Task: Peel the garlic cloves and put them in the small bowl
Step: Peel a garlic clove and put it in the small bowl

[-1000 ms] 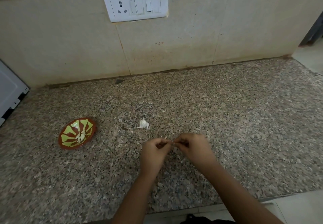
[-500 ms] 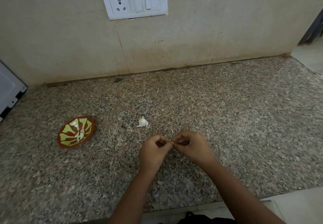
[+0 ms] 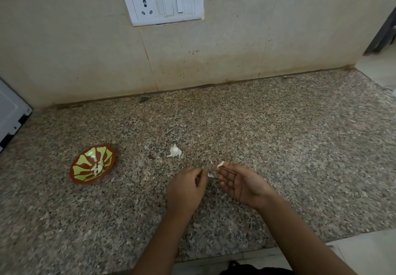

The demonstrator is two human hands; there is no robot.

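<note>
- R hand [image 3: 242, 182] pinches a garlic clove [image 3: 220, 164] at its fingertips, over the counter [image 3: 300, 146].
- L hand [image 3: 186, 186] is curled just beside it; can't tell if it holds anything.
- Small bowl [image 3: 83, 164] sits well apart on the left, w/ peeled cloves [image 3: 98, 166] inside.
- Garlic piece [image 3: 175, 151] lies on the counter near the hands.

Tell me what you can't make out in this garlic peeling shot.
Head view, white bit pinched by right hand: too small, clove or peel unclear.
Left hand: curled fingers hide any hold.
Small bowl: cloves too small to count.
White appliance: cut by left edge.
</note>
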